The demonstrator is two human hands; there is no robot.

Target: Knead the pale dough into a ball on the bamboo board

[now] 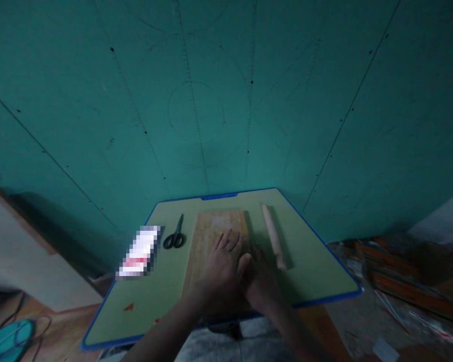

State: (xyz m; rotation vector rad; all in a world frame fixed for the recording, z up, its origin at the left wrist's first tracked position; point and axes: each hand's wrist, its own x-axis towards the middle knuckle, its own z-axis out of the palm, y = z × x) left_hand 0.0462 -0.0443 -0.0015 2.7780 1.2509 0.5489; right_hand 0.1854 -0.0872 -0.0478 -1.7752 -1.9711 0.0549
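Board: we saw a pale wooden board (pixel 216 223), rectangular and bare on its far half.
Pose: it lay flat, its long side running away from us, square with the green tabletop (pixel 162 296).
Place: it sat about mid-tabletop, between the scissors (pixel 174 235) and the rolling pin (pixel 274 236), touching neither.
Cover: our left hand (pixel 222 266) lay flat on its near half; our right hand (pixel 262 281) rested along its right edge.

Two bare forearms run up to a bare left hand (pixel 226 264) and right hand (pixel 262 284), with short nails on the left hand's fingers, all dim in the low light.
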